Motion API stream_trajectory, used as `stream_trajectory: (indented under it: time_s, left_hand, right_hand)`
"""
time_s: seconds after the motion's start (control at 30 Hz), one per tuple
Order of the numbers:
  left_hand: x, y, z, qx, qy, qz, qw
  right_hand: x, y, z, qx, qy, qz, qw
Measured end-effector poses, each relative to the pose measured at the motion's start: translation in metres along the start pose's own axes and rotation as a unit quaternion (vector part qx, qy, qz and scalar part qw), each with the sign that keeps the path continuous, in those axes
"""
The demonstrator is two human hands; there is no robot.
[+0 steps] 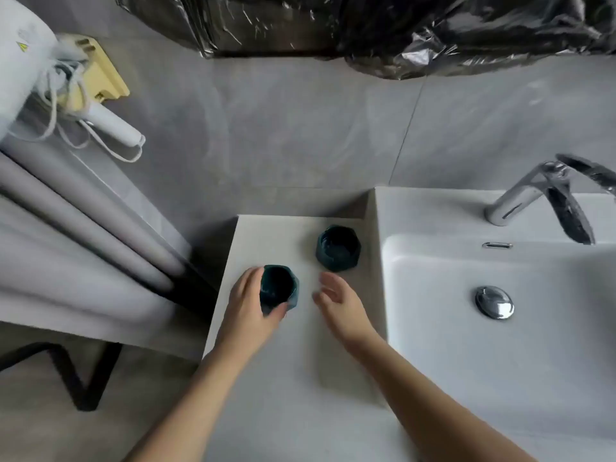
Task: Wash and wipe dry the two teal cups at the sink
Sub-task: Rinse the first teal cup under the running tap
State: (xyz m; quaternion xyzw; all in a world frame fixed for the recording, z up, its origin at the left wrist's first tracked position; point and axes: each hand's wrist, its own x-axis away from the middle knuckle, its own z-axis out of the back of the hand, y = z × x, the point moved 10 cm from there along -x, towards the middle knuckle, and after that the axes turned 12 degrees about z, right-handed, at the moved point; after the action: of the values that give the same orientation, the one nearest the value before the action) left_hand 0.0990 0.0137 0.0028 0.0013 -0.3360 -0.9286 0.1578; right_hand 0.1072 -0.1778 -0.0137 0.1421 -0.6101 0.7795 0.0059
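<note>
Two dark teal faceted cups stand on the pale counter (260, 378) left of the sink. My left hand (248, 306) is wrapped around the near cup (278, 286), fingers on its left side and thumb at its front. The far cup (338, 247) stands upright and untouched near the basin's edge. My right hand (338, 303) hovers open between the two cups, palm turned left, holding nothing.
The white basin (466, 345) with a chrome drain plug (495, 301) lies to the right, and a chrome faucet (540, 195) stands at its back. A white hair dryer (110, 123) with its cord lies on a shelf at the left. Black plastic sheeting (400, 28) hangs at the top.
</note>
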Motion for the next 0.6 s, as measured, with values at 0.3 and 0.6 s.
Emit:
stream_trajectory:
  time_s: [0.3, 0.6]
  left_hand:
    - [-0.045, -0.078, -0.073, -0.096, -0.106, 0.058, 0.988]
    - [-0.045, -0.04, -0.051, -0.019, -0.118, 0.075, 0.99]
  right_hand:
    - [-0.081, 0.059, -0.061, 0.121, -0.069, -0.084, 0.987]
    - [-0.077, 0.032, -0.042, 0.127, -0.048, -0.07, 0.988]
